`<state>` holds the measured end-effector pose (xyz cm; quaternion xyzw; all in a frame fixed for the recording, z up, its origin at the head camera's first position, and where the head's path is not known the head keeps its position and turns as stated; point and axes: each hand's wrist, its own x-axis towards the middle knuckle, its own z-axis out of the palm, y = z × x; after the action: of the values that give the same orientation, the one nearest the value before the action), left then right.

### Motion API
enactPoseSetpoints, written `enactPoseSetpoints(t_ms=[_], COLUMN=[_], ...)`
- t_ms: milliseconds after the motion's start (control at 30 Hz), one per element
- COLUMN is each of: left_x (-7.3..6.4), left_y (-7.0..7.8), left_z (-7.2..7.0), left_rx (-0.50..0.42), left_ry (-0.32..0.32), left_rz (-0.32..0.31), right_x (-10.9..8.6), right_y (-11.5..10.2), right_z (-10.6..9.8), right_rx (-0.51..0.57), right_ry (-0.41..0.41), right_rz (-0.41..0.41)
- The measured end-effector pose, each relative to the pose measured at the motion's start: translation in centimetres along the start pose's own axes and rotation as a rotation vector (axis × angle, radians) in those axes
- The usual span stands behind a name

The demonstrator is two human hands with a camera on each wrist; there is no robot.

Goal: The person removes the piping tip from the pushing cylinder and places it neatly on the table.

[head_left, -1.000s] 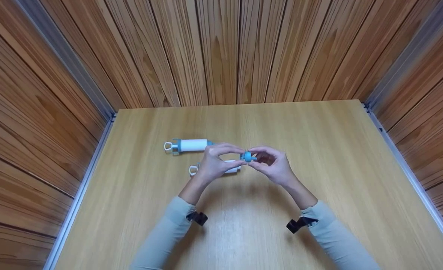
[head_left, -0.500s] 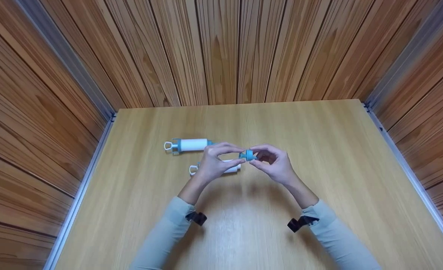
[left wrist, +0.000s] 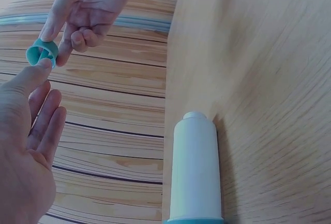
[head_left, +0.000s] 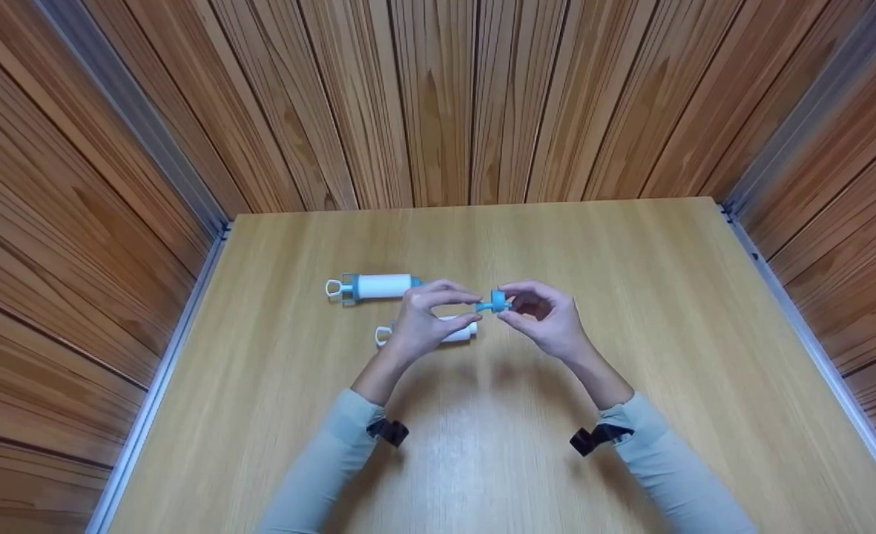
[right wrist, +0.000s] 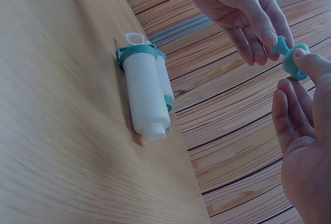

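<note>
Between my two hands, raised over the table, is a small blue nozzle cap [head_left: 498, 301] with a cup-like body and a narrow stem. My left hand [head_left: 424, 320] pinches the stem end between thumb and fingertip. The cup side is pinched by the thumb and forefinger of my right hand [head_left: 552, 326]. In the left wrist view the hollow of the cap [left wrist: 34, 54] shows; the right wrist view has its knobbed stem [right wrist: 280, 45]. Under my left hand lies a white toy syringe [head_left: 458, 335] with a bare white tip, partly hidden. Behind it is a second syringe [head_left: 384, 286] with a blue tip.
The wooden table [head_left: 630, 267] reaches back to a wood-panelled wall [head_left: 438, 104]. More panels stand at both sides, with metal rails [head_left: 816, 311] along the table edges. A small black camera [head_left: 389, 432] sits at the left sleeve.
The right hand has shifted slightly right and away from me with the cup part. More of the stem now shows on the left side. The left hand and both syringes stay put.
</note>
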<state>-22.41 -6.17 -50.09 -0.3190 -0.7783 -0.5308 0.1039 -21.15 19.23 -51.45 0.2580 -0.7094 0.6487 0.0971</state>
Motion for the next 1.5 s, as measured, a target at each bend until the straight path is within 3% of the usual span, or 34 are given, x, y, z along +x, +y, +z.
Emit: enactPoseSetpoints(t_ms=[333,967,1267,1500], left_x=[0.0,-0.2,0.7,1.7], left_y=[0.2,0.0,0.0,0.5], left_z=[0.0,0.1,0.8,1.0], left_rx=[0.005,-0.002,-0.026,-0.025], left_ry=[0.003,0.001,-0.014,-0.005], left_rz=[-0.017,-0.050,-0.054,-0.070], right_x=[0.0,-0.5,-0.9,-1.0], right_y=[0.2,0.6,0.4,0.4], right_z=[-0.4,-3.0,-4.7,-6.7], right_rx=[0.012,0.008,-0.049,-0.071], right_ry=[-0.005,0.028,0.044,0.054], right_rz=[-0.030,-0.079,-0.033,-0.063])
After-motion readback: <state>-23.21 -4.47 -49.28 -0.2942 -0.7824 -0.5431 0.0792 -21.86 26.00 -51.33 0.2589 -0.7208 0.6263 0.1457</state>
